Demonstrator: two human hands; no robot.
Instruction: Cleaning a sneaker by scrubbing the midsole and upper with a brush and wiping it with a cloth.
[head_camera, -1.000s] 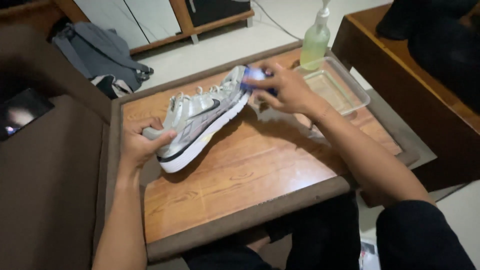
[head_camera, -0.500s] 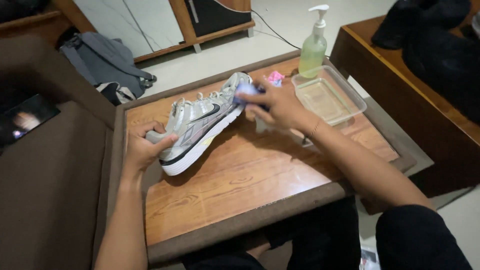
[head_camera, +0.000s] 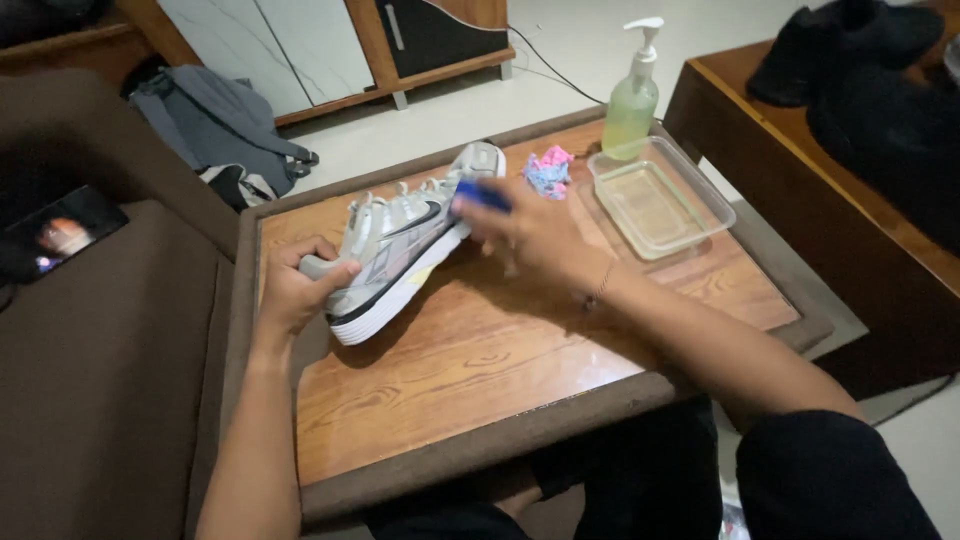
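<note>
While the left hand (head_camera: 295, 285) is gripping the shoe (head_camera: 405, 240) by its heel, fingers curled tight, the right hand (head_camera: 530, 232) is pressing a blue brush (head_camera: 480, 195) against its side. A tray (head_camera: 660, 200) is lying just beyond those fingers.

A home living room, seen from above: a low wooden table with a padded brown frame (head_camera: 520, 425) stands on a pale tiled floor (head_camera: 480, 110), a brown fabric sofa (head_camera: 110, 380) runs along one side, a grey backpack (head_camera: 215, 125) slumps against a wood-trimmed cabinet with marbled white doors (head_camera: 330, 45), and black shoes (head_camera: 850, 45) sit on a second wooden table (head_camera: 800, 180)
</note>
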